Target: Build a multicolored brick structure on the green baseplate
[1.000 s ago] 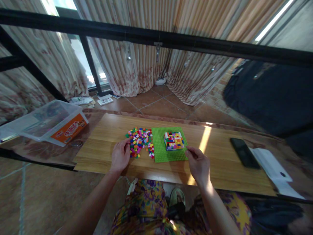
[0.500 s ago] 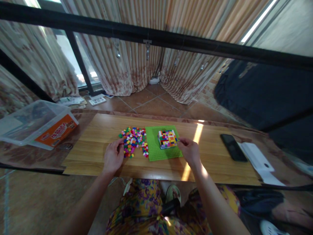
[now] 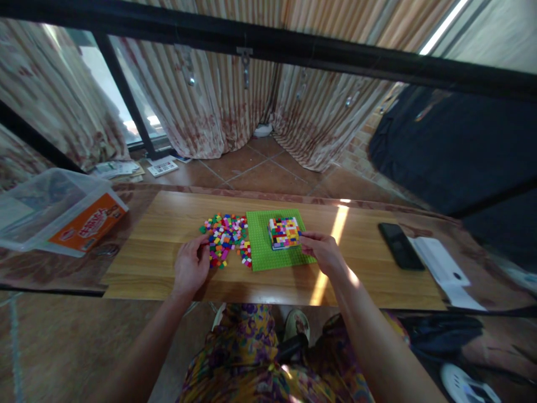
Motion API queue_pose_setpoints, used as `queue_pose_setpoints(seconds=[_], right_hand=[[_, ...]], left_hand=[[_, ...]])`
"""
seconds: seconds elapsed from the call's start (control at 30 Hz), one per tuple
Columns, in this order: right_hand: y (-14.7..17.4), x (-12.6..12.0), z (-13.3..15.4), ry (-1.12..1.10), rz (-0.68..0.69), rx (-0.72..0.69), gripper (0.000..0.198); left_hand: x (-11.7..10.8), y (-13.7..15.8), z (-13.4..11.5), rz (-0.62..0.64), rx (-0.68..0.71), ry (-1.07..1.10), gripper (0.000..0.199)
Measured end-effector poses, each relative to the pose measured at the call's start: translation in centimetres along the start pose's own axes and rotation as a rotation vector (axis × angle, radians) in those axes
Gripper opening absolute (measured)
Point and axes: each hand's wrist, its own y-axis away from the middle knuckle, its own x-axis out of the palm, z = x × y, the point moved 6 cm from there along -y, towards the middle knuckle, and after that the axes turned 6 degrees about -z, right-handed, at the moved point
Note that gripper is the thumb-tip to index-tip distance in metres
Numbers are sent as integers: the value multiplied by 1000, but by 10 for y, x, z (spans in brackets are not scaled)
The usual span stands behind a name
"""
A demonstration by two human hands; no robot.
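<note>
A small block built of many-coloured toy bricks (image 3: 284, 233) stands on a green studded baseplate (image 3: 262, 258), with white bricks along its left side. My right hand (image 3: 322, 253) reaches in from the right, thumb and fingers pinched at the block's right edge. A blue spot shows by those fingertips, but I cannot tell whether it is a held brick or part of the block. Loose toy bricks (image 3: 226, 232) lie in a heap left of the baseplate. At the heap's left edge my left hand (image 3: 191, 264) is curled, thumb and forefinger close together; what they hold, if anything, is hidden.
The wooden board (image 3: 146, 246) carries a black phone (image 3: 400, 246) at its right end, beside a white box (image 3: 440, 263). A clear plastic bin (image 3: 62, 204) with an orange label sits at the left. A dark metal bar (image 3: 268, 42) crosses above, before striped curtains (image 3: 235, 112).
My right hand has moved slightly left, its fingertips now against the block's right edge. My left hand stays by the heap. The whole view has shifted a little.
</note>
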Motion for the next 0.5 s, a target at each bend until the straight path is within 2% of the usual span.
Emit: queue_pose_setpoints(seconds=[0.3,0.5], right_hand=[[-2,1,0,-42,73,32,42],[-8,4,-6,-9,49,17,42]], left_hand=[[-1,-1,-3,19,29,19,37],[-2,-1,-2,12,30,17,35]])
